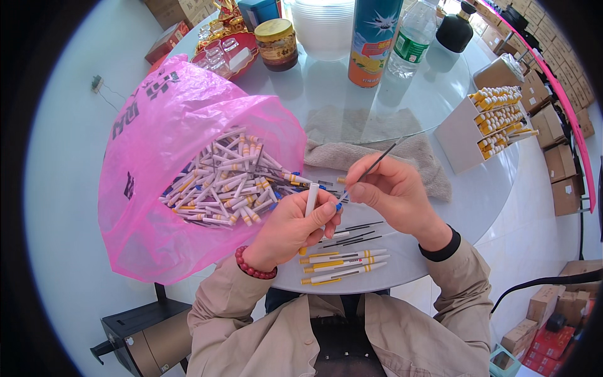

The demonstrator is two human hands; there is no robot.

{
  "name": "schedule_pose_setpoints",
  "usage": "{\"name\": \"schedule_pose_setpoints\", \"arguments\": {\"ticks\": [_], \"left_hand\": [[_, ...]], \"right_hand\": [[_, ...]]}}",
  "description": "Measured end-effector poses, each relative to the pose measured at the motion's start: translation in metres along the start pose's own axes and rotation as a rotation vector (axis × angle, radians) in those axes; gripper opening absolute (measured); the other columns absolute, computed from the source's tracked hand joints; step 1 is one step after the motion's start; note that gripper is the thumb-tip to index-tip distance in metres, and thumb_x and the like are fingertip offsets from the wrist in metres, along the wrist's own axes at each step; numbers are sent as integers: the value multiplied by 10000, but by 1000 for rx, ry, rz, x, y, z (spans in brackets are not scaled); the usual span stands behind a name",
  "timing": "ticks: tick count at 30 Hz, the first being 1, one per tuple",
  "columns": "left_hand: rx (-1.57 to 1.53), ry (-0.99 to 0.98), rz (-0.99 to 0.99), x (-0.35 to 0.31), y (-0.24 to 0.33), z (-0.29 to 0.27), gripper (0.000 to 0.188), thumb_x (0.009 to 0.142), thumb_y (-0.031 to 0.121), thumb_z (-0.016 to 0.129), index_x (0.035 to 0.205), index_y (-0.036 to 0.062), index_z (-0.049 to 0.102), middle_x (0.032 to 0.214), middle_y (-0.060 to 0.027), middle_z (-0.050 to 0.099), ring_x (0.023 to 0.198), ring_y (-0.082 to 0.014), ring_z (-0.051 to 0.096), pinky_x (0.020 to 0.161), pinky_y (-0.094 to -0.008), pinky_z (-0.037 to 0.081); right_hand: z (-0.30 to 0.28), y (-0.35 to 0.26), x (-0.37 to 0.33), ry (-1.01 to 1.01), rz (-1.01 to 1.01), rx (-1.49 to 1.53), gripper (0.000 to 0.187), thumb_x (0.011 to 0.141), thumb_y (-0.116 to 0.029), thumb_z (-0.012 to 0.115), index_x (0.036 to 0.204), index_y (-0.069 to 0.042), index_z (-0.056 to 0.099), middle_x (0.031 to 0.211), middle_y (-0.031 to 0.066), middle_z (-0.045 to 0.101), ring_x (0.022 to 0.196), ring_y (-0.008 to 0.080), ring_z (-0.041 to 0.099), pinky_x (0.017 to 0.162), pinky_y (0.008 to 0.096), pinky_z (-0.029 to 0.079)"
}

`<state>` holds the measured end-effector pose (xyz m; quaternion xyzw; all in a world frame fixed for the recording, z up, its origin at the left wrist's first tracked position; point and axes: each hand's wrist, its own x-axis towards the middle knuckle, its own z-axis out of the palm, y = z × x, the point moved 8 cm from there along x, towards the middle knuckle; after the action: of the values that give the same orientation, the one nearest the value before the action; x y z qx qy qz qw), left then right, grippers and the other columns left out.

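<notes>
My left hand [294, 225] is closed around a white pen barrel [312, 198], which stands nearly upright between thumb and fingers. A small blue piece [339, 206] shows at its fingertips. Just to the right, my right hand [397, 196] pinches a thin dark pen refill [380, 161], tilted up to the right; its lower end comes close to the blue piece. Whether the two touch, I cannot tell. Below the hands lie several loose dark refills [355, 240] and a row of white-and-yellow pens [345, 267].
At left a pink plastic bag [151, 232] gapes, full of white pen parts [220, 182]. A grey cloth [414, 166] lies beyond my hands. A white box [457, 139] of pens stands right. A jar [276, 47], spray can [372, 47] and bottle [411, 44] stand at the back.
</notes>
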<state>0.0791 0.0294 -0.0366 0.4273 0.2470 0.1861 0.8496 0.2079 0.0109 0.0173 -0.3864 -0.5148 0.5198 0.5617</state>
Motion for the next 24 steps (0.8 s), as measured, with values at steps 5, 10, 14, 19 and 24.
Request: {"name": "schedule_pose_setpoints", "arguments": {"ticks": [5, 10, 14, 19, 24], "left_hand": [[-10, -16, 7, 0, 1, -1, 201, 956, 237, 549, 978, 38, 549, 800, -62, 573, 557, -52, 454, 405, -169, 282], [1, -16, -3, 0, -1, -2, 209, 957, 242, 547, 979, 34, 550, 806, -59, 571, 585, -57, 478, 408, -168, 291], [-16, -8, 6, 0, -2, -3, 210, 959, 240, 543, 983, 32, 550, 817, -57, 569, 609, -62, 497, 411, -166, 297], [-16, -32, -15, 1, -3, -3, 210, 964, 236, 534, 988, 27, 551, 825, -52, 564, 631, -67, 507, 413, -163, 301], [-27, 2, -32, 1, -3, -3, 215, 966, 237, 531, 992, 24, 544, 824, -42, 560, 634, -61, 504, 423, -163, 305]], "right_hand": [[-5, -3, -1, 32, -11, -24, 127, 881, -25, 623, 994, 2, 571, 977, 50, 583, 836, 98, 571, 752, 244, 485], [-1, -1, -1, 0, -17, 4, 120, 883, -19, 618, 991, 3, 570, 982, 49, 579, 844, 98, 569, 745, 241, 481], [1, -1, -1, -14, -22, 8, 120, 891, -20, 608, 1002, 9, 573, 968, 41, 589, 849, 92, 574, 755, 240, 482], [5, -1, -1, -64, -13, -30, 141, 906, -40, 599, 1031, 22, 576, 942, 35, 616, 873, 89, 591, 790, 242, 488], [7, 2, 1, -70, 18, -20, 129, 911, -41, 589, 1022, 21, 571, 946, 50, 634, 870, 93, 593, 785, 248, 491]]}}
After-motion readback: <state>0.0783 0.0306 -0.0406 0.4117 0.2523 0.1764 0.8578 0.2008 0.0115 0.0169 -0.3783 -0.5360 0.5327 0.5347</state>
